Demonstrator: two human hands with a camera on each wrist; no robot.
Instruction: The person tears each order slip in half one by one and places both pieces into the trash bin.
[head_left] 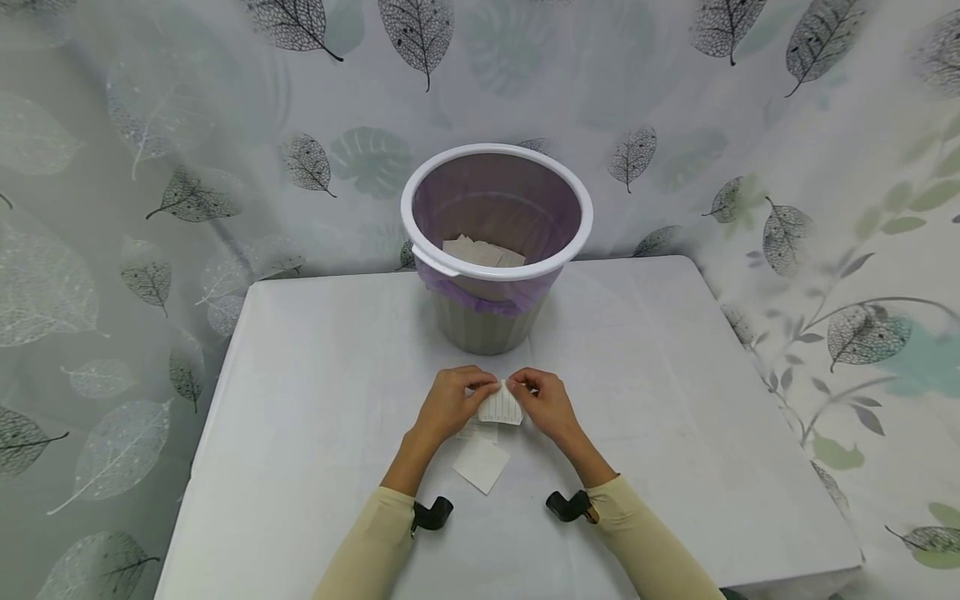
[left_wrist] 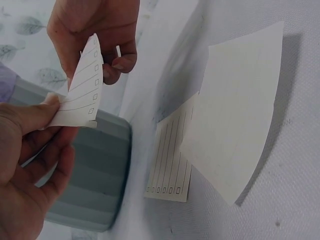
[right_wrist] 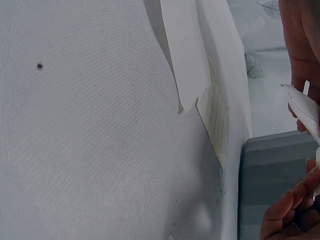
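The left hand (head_left: 452, 402) and right hand (head_left: 546, 406) each pinch the lined paper (head_left: 501, 407) near its upper edge, above the bench (head_left: 322, 375) before the bin (head_left: 483, 321). It should handle light and limp — it bows visibly — and tear easily; fingertip pinches at opposite corners suit it.

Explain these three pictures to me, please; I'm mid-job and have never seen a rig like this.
There is no machine: a person works with a bare left hand and right hand. The wide picture comes from a camera on the head; the other two, turned sideways, come from wrist cameras. On the white-covered table stands a bin with a purple liner and papers inside. Nearer the person lie a blank-looking sheet and, partly beneath it, a lined piece with small boxes. The hands together pinch another lined slip.
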